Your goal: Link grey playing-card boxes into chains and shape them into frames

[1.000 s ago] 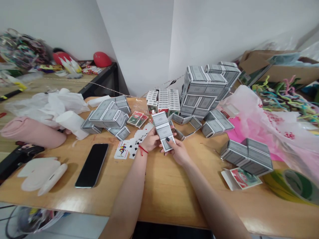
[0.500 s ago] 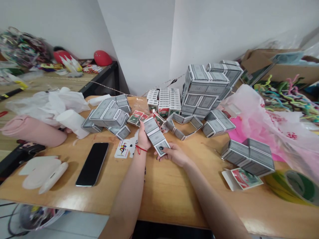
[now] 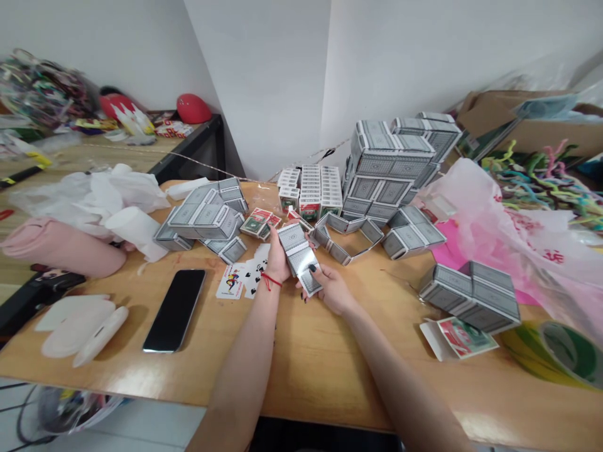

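Note:
Over the middle of the table, both hands hold a slanting strip of grey-backed playing cards (image 3: 298,252). My left hand (image 3: 279,258), with a red string at its wrist, is closed around the upper left side, its thumb along the edge. My right hand (image 3: 333,290) pinches the lowest card, the dark-nailed thumb on top and fingers underneath. Face-up cards, among them a joker (image 3: 230,280), lie left of my left wrist. Just beyond the hands are red and green card boxes (image 3: 258,222) and an open ring of joined cards (image 3: 347,240).
Folded-card blocks stand at left (image 3: 202,213), in a tall stack (image 3: 389,163) behind and at right (image 3: 471,295). A phone (image 3: 174,311) lies at left, near a pink bottle (image 3: 66,246). Yellow-green tape (image 3: 532,351) and a pink plastic bag (image 3: 509,232) are at right.
Both hands and the card strip have shifted slightly right. The strip's lower end is drawn up closer to its upper part, and more of the face-up cards by my left wrist shows.

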A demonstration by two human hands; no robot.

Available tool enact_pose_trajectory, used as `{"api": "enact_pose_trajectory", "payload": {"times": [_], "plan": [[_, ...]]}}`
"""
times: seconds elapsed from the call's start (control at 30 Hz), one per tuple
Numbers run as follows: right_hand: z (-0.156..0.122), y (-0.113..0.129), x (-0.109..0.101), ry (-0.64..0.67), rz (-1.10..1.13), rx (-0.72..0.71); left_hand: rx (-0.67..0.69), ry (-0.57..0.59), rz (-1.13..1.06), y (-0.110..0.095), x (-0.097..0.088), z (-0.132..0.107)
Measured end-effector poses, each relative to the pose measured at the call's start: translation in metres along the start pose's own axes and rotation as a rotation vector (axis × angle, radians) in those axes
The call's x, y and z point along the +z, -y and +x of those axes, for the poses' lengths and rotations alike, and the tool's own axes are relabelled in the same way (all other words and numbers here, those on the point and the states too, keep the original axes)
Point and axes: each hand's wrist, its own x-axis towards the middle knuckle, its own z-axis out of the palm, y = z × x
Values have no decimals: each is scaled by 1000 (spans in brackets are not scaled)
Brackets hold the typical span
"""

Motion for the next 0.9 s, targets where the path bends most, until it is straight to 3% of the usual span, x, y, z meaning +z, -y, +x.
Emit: {"api": "enact_pose_trajectory", "payload": {"times": [0.27, 0.5, 0.63, 0.9], "plan": [[-1, -2, 1, -107, -105, -41, 29, 41, -22, 10, -1, 3], [0, -4, -3, -120, -89, -31, 76, 51, -26, 17, 2, 2], [0, 0, -3, -49, -17, 3, 76, 1, -20, 15, 1, 3], [-7, 7, -5, 185, 74, 241, 116, -65, -56, 1, -3, 1]]}}
